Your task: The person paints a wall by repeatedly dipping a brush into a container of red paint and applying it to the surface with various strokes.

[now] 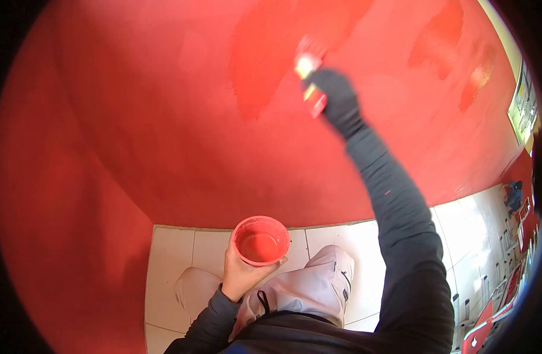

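Note:
My right hand (336, 97), in a dark glove, is closed around a paintbrush (308, 65) with a red and yellow handle. The bristles are up against or just over the red wall (182, 118); motion blurs them, so contact is hard to make out. Around the brush spreads a brighter, wet-looking red patch (271, 59). Lower down, my bare left hand (242, 272) grips a red paint cup (261, 241) from below and the side. The cup stands upright above my lap, with red paint in the bottom.
More glossy red patches (442, 41) mark the wall at upper right. Pale floor tiles (176, 248) run along the wall's base. At the right edge are red-framed chairs (480, 327), a framed board (523, 103) and a dark blue shape (514, 196), perhaps a person.

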The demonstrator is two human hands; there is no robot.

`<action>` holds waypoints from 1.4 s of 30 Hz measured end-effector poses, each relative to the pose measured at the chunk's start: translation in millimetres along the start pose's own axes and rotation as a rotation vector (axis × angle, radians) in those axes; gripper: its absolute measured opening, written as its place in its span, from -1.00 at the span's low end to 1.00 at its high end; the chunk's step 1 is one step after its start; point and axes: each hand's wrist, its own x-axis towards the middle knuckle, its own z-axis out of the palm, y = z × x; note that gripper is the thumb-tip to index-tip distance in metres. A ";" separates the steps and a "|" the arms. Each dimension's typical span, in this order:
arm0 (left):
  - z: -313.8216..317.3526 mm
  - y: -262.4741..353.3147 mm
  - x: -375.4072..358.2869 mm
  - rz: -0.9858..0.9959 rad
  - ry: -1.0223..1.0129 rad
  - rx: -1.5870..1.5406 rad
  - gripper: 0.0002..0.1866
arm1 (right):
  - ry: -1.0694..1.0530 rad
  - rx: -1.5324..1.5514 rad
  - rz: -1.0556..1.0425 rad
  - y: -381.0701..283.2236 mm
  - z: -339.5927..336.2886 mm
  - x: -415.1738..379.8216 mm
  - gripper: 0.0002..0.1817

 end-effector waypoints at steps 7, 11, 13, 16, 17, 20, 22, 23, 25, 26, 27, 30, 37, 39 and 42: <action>0.1 -4.8 -5.6 -0.030 -0.029 -0.014 -0.17 | -0.292 0.456 0.343 -57.9 27.0 -34.6 -0.82; -0.1 -9.7 -7.7 -0.054 -0.013 -0.011 -0.16 | 0.318 0.297 0.194 23.2 -37.5 42.9 -0.85; 0.9 -10.5 -7.7 -0.034 -0.007 -0.030 -0.16 | 0.376 -0.026 0.141 19.6 -58.3 62.9 -0.88; 0.5 -16.5 -10.0 -0.059 -0.009 -0.012 -0.16 | 0.228 -0.150 0.008 8.7 -23.0 29.4 -0.84; 0.2 -16.1 -10.3 -0.056 -0.004 -0.013 -0.16 | 0.106 -0.123 0.006 -2.1 1.6 2.9 -0.79; -2.4 -16.3 -11.2 -0.057 0.006 -0.007 -0.16 | -0.298 -0.089 -0.128 -66.8 58.8 -70.4 -0.68; -4.7 -19.2 -12.3 -0.027 -0.005 0.001 -0.16 | -0.470 0.141 -0.131 -102.2 70.8 -79.3 -0.70; -5.3 -18.7 -12.9 -0.021 0.000 0.003 -0.16 | -0.465 0.141 -0.136 -104.6 74.4 -74.9 -0.70; -6.9 -16.6 -9.5 -0.037 -0.005 0.005 -0.16 | -0.502 0.340 0.036 -106.2 75.2 -55.4 -0.83; -7.2 -15.9 -9.5 -0.033 0.000 0.008 -0.16 | -0.270 0.455 0.063 -89.3 83.4 -39.6 -0.81; -7.4 -15.2 -9.9 -0.030 0.006 0.007 -0.16 | -0.300 0.331 0.160 -78.3 63.1 1.1 -0.78; -7.1 -11.5 -8.3 -0.025 0.017 -0.012 -0.15 | 0.171 0.501 0.205 -19.6 28.6 88.3 -0.79; -5.0 -9.2 -8.4 -0.018 0.023 -0.051 -0.16 | 0.115 -0.126 -0.125 -35.2 55.0 88.4 -0.79; -6.2 -5.5 -8.5 -0.002 0.021 -0.050 -0.16 | -0.146 -0.160 -0.183 -70.9 100.9 32.6 -0.70; -6.1 0.6 -9.5 -0.002 0.021 -0.072 -0.17 | -0.249 0.110 -0.236 -109.7 93.7 21.5 -0.87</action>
